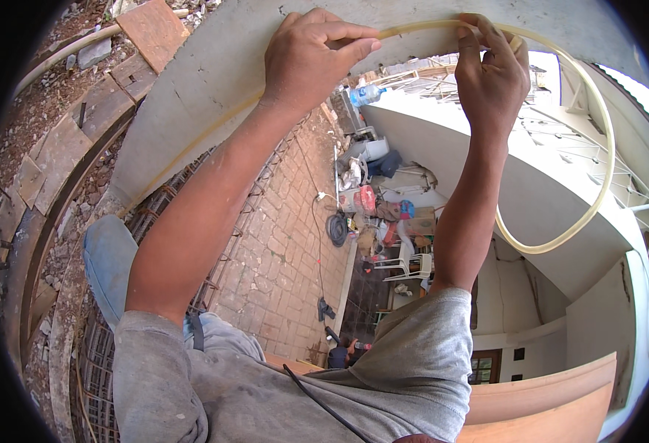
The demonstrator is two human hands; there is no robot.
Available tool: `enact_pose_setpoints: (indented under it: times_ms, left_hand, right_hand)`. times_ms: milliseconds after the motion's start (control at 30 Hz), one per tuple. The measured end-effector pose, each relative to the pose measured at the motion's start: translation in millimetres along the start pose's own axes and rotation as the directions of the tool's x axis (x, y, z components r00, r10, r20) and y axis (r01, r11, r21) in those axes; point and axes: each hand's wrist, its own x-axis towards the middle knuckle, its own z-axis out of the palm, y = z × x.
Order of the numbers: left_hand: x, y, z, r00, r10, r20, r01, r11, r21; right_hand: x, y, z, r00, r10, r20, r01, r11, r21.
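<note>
pinching a slim, translucent yellow plastic tube (416, 27) between thumb and fingers, the left hand (311, 59) and right hand (492, 70) hold it up by a smooth grey concrete beam (199, 85). the work looks partway: the stretch between them is raised; the wide loop at right, hanging loose, seems left to settle.

Bluish bottle (367, 94), block paving (269, 258).

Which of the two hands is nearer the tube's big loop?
The right hand: the tube bends past it into the loop. The left hand pinches the tube farther left, away from the loop.
</note>
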Motion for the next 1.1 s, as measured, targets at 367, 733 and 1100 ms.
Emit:
enact_pose_setpoints:
  times_ms: [367, 733, 1100]
  left_hand:
    - [0.6, 4.7, -0.3, 1.000, 0.005, -0.019, -0.005, 1.000, 0.004]
    - [1.0, 1.7, 0.8, 0.997, 0.063, -0.035, -0.062, 0.998, 0.021]
    - [0.6, 1.4, 0.0, 0.998, 0.056, -0.031, -0.056, 0.998, 0.002]
  right_hand:
    - [-1.0, 4.6, 2.1, 0.999, -0.054, -0.006, 0.054, 0.998, -0.032]
    - [-2.0, 1.1, 1.5, 0.999, 0.036, -0.007, -0.036, 0.999, 0.005]
    - [-5.0, 5.5, 5.6, 0.996, 0.087, -0.028, -0.085, 0.994, 0.066]
